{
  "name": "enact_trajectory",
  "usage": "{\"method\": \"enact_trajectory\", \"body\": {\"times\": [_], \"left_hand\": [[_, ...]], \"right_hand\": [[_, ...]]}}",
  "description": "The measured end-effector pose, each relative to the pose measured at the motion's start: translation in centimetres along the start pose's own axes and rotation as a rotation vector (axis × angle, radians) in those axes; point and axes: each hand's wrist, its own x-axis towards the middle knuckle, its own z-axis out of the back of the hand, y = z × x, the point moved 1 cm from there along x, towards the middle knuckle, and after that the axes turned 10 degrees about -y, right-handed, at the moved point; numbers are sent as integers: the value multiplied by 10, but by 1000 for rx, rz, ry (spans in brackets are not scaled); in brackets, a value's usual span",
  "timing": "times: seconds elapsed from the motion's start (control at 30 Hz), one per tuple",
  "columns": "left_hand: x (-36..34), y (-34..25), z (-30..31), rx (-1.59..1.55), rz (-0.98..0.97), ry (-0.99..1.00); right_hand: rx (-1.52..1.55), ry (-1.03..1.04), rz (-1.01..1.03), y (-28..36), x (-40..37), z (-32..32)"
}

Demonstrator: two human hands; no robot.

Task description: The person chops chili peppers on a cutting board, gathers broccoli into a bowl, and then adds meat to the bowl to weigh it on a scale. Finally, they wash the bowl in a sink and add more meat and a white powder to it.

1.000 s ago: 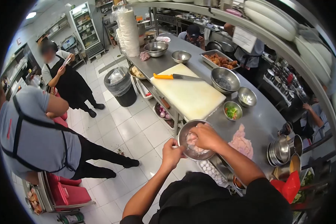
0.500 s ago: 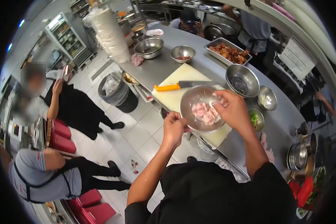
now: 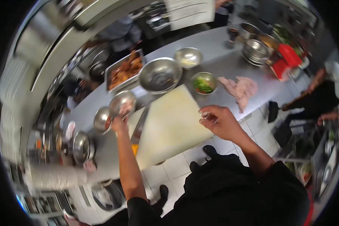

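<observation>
My left hand (image 3: 119, 123) grips the near rim of a steel bowl (image 3: 116, 98) that holds pale pink meat pieces (image 3: 126, 107), left of the cutting board. My right hand (image 3: 214, 119) is over the right edge of the white cutting board (image 3: 169, 116), its fingers curled together; whether something small is between them I cannot make out. A knife (image 3: 140, 126) with a yellow handle (image 3: 135, 149) lies along the board's left side, partly hidden. Past the board is a large steel bowl (image 3: 160, 77). A bowl of chopped greens (image 3: 204, 85) stands near a pale pink cloth-like piece (image 3: 240, 90).
A tray of browned food (image 3: 125, 71) and a small bowl (image 3: 188, 57) stand at the back. Stacked bowls (image 3: 255, 52) and a red container (image 3: 286, 62) are at the right. Stacked white containers (image 3: 56, 176) are lower left. A co-worker (image 3: 320, 90) stands far right.
The view has swung right. My left hand has carried the meat bowl off the board to its left, and my right hand has let go of the bowl.
</observation>
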Motion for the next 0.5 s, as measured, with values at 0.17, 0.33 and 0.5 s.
{"method": "enact_trajectory", "body": {"times": [0.17, 0.33, 0.5], "left_hand": [[32, 10, -1, -7, 58, -16], [-13, -1, -3, 96, 88, -68], [-164, -26, -61, 108, -269, 26]], "right_hand": [[-8, -144, -135, -9, -39, 27], [36, -271, -217, -38, -66, 74], [32, -383, -342, -78, -82, 155]]}}
